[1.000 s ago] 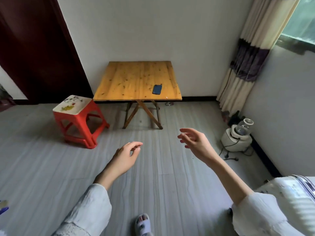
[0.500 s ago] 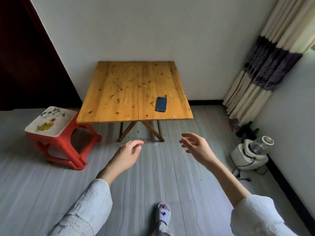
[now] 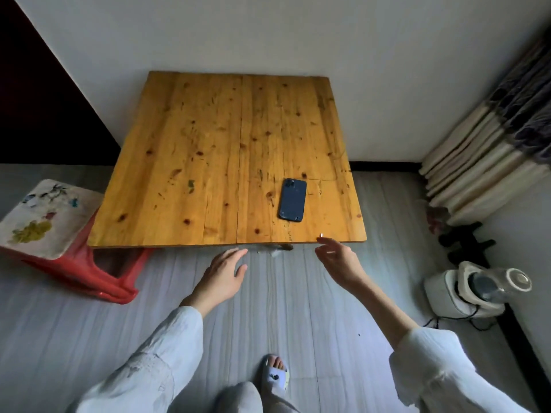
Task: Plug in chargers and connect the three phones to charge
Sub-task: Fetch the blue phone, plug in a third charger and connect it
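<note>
One dark blue phone [image 3: 292, 199] lies face down on the wooden folding table [image 3: 190, 162], near its front right corner. My left hand [image 3: 222, 275] hovers just short of the table's front edge, fingers apart and holding nothing. My right hand [image 3: 338, 259] is stretched out with its fingertips at the table's front edge, below and to the right of the phone, also holding nothing. No charger, cable or other phone is in view.
A red plastic stool [image 3: 53, 231] with a painted white top stands left of the table. A white appliance with a glass jar [image 3: 477, 289] and its black cord sit on the floor at right, by the wall. Striped curtains [image 3: 489, 162] hang at the right. My slippered foot [image 3: 275, 377] is on the grey floor.
I have stepped closer to the table, which now fills more of the view. Both hands have come forward to its front edge, the right one nearest the phone.
</note>
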